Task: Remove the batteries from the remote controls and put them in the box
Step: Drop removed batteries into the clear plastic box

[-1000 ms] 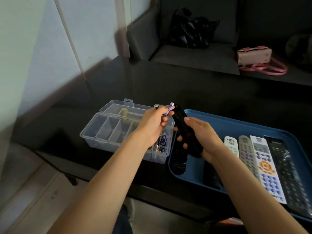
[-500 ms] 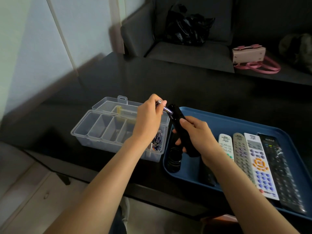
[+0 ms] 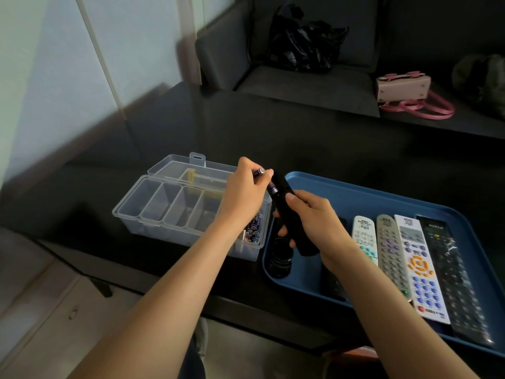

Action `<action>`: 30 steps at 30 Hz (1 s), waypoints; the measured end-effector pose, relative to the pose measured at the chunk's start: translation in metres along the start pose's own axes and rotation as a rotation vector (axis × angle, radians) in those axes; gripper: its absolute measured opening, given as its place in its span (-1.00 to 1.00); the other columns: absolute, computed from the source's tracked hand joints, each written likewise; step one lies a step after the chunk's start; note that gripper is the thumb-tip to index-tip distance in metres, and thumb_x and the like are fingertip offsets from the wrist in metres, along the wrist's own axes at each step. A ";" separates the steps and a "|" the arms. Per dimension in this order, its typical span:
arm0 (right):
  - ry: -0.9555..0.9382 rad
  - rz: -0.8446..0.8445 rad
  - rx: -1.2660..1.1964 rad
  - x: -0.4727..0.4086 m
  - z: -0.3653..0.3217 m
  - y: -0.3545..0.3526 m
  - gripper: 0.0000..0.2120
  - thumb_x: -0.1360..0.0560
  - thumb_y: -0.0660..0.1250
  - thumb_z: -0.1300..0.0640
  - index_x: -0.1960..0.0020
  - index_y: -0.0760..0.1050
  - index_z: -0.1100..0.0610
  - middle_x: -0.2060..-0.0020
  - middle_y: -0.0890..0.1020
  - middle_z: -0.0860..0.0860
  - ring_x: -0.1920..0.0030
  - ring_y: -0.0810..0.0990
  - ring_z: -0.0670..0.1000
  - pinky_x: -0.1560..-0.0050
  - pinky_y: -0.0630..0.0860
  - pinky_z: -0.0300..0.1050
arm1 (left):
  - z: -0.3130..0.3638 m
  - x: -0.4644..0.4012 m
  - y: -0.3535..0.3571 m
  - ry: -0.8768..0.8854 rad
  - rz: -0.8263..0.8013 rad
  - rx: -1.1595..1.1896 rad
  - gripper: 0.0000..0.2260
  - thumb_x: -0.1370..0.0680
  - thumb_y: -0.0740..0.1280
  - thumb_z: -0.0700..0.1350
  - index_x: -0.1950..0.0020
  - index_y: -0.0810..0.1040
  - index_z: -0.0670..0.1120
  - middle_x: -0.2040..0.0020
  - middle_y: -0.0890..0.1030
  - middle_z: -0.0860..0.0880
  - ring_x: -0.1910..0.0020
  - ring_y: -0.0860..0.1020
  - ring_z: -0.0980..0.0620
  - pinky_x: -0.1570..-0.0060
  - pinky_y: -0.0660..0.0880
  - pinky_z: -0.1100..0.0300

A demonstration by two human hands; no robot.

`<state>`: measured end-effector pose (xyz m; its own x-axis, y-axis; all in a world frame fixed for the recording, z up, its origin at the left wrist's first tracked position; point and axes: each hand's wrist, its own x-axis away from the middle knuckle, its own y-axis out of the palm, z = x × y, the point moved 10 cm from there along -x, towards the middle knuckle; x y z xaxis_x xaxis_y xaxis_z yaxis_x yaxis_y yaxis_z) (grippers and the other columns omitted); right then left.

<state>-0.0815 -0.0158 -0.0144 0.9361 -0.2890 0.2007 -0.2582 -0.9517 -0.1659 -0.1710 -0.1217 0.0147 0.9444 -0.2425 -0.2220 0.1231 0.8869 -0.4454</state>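
Observation:
My right hand (image 3: 311,214) grips a black remote control (image 3: 289,212), held tilted above the left end of the blue tray (image 3: 363,192). My left hand (image 3: 244,195) pinches a purple battery (image 3: 259,171) between thumb and fingers, just above the remote's upper end. A second purple battery (image 3: 272,187) shows in the remote's open compartment. The clear plastic box (image 3: 153,212) stands open to the left of the tray; several batteries (image 3: 252,231) lie in its rightmost compartment, partly hidden by my left wrist.
Several more remotes (image 3: 410,258) lie side by side in the tray, with a black round object (image 3: 280,258) at its near left corner. The black table ends close to me. A grey sofa behind holds a black bag (image 3: 300,39) and a pink handbag (image 3: 404,90).
My left hand, holding a battery up one second ago, came down to the remote's upper end and now holds the battery close above the compartment. The view shifted slightly.

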 end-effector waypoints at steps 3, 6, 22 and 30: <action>0.013 0.008 -0.049 0.001 0.001 -0.001 -0.81 -0.63 0.14 0.13 -0.10 0.51 0.15 0.20 0.63 0.10 0.40 0.55 0.00 0.54 0.46 -0.21 | -0.004 -0.002 -0.001 -0.021 0.022 0.088 -0.86 -0.50 0.36 -0.05 0.18 0.43 -0.03 0.27 0.48 0.13 0.33 0.45 0.23 0.35 0.35 0.52; 0.018 0.022 -0.092 0.002 0.002 -0.002 -0.79 -0.63 0.14 0.13 -0.08 0.52 0.18 0.22 0.62 0.11 0.41 0.53 -0.01 0.54 0.44 -0.21 | 0.002 -0.001 -0.005 0.046 0.080 0.071 -0.87 -0.46 0.42 -0.08 0.21 0.52 -0.09 0.32 0.50 0.13 0.40 0.45 0.32 0.35 0.35 0.51; -0.041 0.126 -0.155 -0.003 -0.001 -0.019 -0.76 -0.62 0.14 0.15 0.07 0.51 0.25 0.30 0.54 0.15 0.48 0.46 -0.01 0.55 0.38 -0.17 | 0.047 0.022 0.027 0.469 -0.064 -0.420 -0.69 -0.52 0.23 -0.26 -0.25 0.50 -0.24 0.25 0.45 -0.13 0.17 0.44 -0.09 0.26 0.29 0.11; 0.015 0.149 -0.148 0.003 0.007 -0.028 -0.78 -0.62 0.14 0.15 0.02 0.53 0.22 0.26 0.58 0.11 0.48 0.47 -0.04 0.56 0.37 -0.18 | 0.048 0.024 0.037 0.507 -0.152 -0.422 -0.65 -0.51 0.20 -0.29 -0.29 0.48 -0.20 0.28 0.42 -0.11 0.20 0.37 -0.03 0.26 0.29 0.14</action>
<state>-0.0701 0.0110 -0.0154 0.8816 -0.4281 0.1987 -0.4268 -0.9029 -0.0516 -0.1297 -0.0761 0.0343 0.6531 -0.5985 -0.4639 0.0164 0.6237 -0.7815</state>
